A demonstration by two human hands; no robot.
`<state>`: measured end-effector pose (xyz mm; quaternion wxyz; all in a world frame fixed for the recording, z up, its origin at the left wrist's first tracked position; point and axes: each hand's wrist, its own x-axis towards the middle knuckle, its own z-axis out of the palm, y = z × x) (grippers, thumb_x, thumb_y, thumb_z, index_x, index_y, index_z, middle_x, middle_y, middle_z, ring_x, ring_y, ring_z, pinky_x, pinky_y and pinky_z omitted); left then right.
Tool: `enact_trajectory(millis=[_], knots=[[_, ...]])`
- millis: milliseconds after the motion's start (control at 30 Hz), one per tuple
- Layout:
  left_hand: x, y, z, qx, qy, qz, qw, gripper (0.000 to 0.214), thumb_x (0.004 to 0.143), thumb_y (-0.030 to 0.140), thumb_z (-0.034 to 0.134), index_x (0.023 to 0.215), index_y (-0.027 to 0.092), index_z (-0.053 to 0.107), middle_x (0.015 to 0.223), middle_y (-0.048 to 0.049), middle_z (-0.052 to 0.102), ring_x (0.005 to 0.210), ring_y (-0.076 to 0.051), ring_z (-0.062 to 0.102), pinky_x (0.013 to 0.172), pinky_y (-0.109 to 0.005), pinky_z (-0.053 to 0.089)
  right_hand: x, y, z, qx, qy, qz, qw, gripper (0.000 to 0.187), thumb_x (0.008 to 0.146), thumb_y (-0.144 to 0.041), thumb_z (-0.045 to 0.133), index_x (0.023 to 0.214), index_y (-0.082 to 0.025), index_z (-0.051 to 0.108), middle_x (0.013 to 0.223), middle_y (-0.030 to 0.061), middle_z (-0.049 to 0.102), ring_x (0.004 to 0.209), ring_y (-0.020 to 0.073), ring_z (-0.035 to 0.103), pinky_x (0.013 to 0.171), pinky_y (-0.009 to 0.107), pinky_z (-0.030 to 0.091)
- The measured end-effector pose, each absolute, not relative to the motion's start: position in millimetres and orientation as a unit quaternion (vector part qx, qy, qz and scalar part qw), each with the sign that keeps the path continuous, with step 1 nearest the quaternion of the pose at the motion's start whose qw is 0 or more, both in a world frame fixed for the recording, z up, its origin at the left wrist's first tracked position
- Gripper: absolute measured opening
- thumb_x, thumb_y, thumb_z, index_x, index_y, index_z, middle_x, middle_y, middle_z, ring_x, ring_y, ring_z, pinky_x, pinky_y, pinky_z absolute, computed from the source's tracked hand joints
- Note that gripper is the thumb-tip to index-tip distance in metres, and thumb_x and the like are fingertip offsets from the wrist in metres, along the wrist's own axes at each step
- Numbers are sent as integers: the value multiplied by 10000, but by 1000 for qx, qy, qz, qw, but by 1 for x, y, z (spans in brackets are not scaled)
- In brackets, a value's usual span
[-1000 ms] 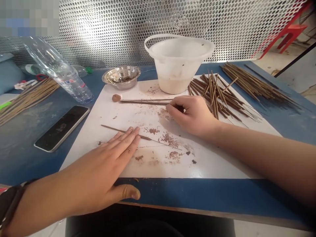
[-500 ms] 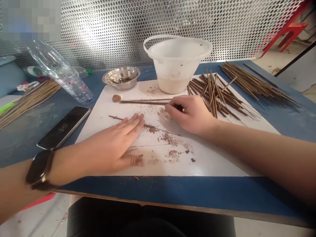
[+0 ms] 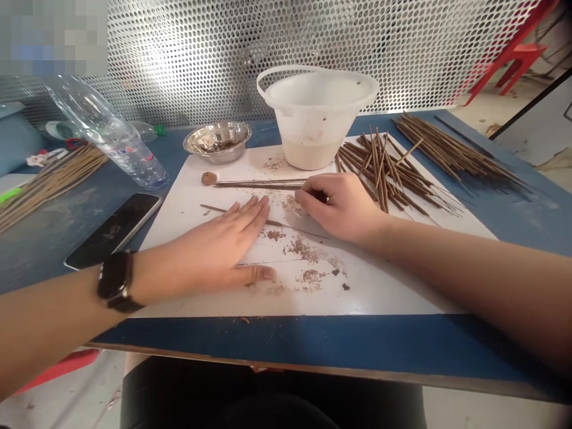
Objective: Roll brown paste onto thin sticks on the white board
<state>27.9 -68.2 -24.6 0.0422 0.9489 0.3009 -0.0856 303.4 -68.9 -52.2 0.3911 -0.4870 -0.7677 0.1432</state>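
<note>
My left hand (image 3: 212,247) lies flat on the white board (image 3: 402,286), palm down with the fingers stretched out. Beneath its fingers is an incense stick (image 3: 274,223) coated in brown paste; a pointed end shows on the left and a thin bare end on the right. My right hand (image 3: 342,205) rests curled on the board, thumb and fingers drawn together, and whatever they hold is hidden. Thin bare sticks (image 3: 259,185) run up to its knuckles from the left. A small lump of brown dough (image 3: 208,178) sits at their far end.
Behind stand a white bucket (image 3: 313,131) and a metal bowl (image 3: 217,143). Coated sticks are piled at the right (image 3: 388,173), with another bundle (image 3: 447,149) beyond. A phone (image 3: 114,229), a water bottle (image 3: 129,155) and pale sticks (image 3: 49,179) lie left. Brown crumbs (image 3: 308,250) dot the board.
My left hand has slid forward and slightly right over the incense stick. The right hand stays curled in the same place. The view has shifted slightly.
</note>
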Motion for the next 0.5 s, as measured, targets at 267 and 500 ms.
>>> enact_trajectory(millis=[267, 500], knots=[[5, -91, -27, 956, 282, -68, 36, 1210, 1011, 909, 416, 1843, 86, 106, 1870, -244, 167, 1722, -434, 278, 1403, -536, 262, 303, -69, -51, -494, -765, 149, 386, 312, 937, -222, 624, 643, -239, 525, 595, -20, 516, 620, 145, 419, 630, 350, 339], [-18, -132, -35, 951, 308, -35, 20, 1177, 992, 914, 452, 1850, 158, 171, 1870, -206, 232, 1704, -447, 324, 1390, -567, 322, 302, -71, -50, -492, -765, 151, 386, 340, 939, -226, 634, 624, -245, 508, 610, -7, 530, 616, 152, 421, 617, 355, 343]])
